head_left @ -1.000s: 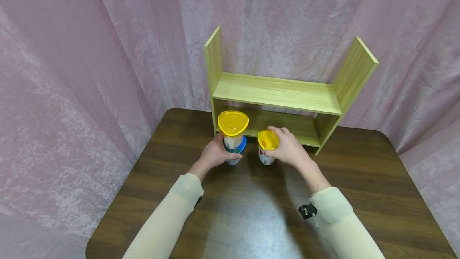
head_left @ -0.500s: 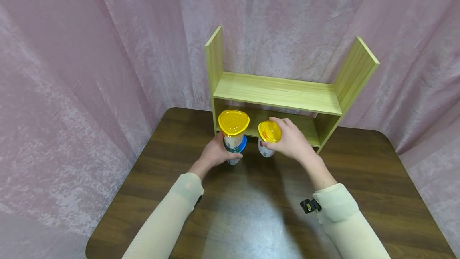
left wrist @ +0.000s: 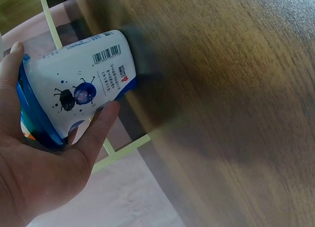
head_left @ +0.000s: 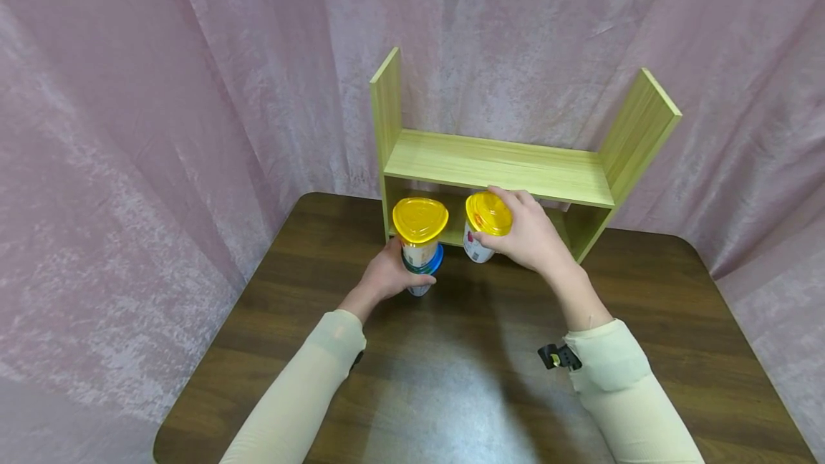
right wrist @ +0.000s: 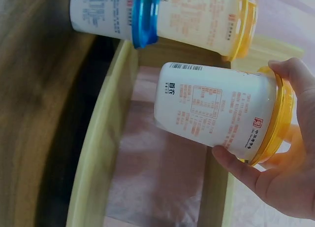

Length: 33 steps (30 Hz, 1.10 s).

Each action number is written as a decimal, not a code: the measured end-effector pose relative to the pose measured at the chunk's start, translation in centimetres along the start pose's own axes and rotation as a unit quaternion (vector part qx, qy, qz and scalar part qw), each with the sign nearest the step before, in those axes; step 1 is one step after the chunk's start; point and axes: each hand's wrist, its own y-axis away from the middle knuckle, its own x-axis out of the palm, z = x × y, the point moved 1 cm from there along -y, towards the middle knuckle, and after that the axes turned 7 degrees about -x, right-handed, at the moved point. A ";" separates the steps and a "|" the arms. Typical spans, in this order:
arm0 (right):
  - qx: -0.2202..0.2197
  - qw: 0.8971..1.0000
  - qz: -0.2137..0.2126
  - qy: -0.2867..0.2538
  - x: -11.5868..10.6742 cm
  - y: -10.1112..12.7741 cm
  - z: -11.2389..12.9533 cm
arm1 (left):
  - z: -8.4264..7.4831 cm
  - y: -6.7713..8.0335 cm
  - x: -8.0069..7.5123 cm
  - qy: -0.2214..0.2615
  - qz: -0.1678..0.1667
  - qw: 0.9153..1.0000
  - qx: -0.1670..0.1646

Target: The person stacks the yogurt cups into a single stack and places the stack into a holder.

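Evidently light and rigid, the yellow-lidded cup rides clear of the table, just in front of the wooden shelf, right hand wrapped around its lid end; the smooth wall looks slippery. Left of it, left hand clasps the blue-lidded cup under a stacked cup.

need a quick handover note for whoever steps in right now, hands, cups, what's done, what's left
Left hand: grips the lower, blue-lidded cup of a two-cup stack standing on the table; a yellow-lidded cup sits on top.
Right hand: holds the single yellow-lidded cup by its lid end, lifted off the table in front of the wooden shelf.
Done: two cups stacked, third picked up.
Left: the lifted cup is not yet set down; both shelf levels look bare.
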 end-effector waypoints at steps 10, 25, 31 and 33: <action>0.003 1.000 -0.017 -0.001 -0.8 -0.6 0.4 | 0.0 0.0 -0.1 -0.005 -0.001 1.000 -0.004; 0.009 0.998 -0.057 -0.010 -2.2 -1.6 2.4 | 0.0 0.0 0.0 -0.002 -0.004 1.000 -0.001; 0.009 0.997 -0.080 -0.006 -2.5 -2.0 3.2 | 0.1 0.0 0.0 0.002 -0.003 1.000 0.000; 0.008 0.996 -0.087 -0.003 -2.5 -2.1 3.5 | 0.0 0.0 0.0 0.004 -0.003 1.000 -0.001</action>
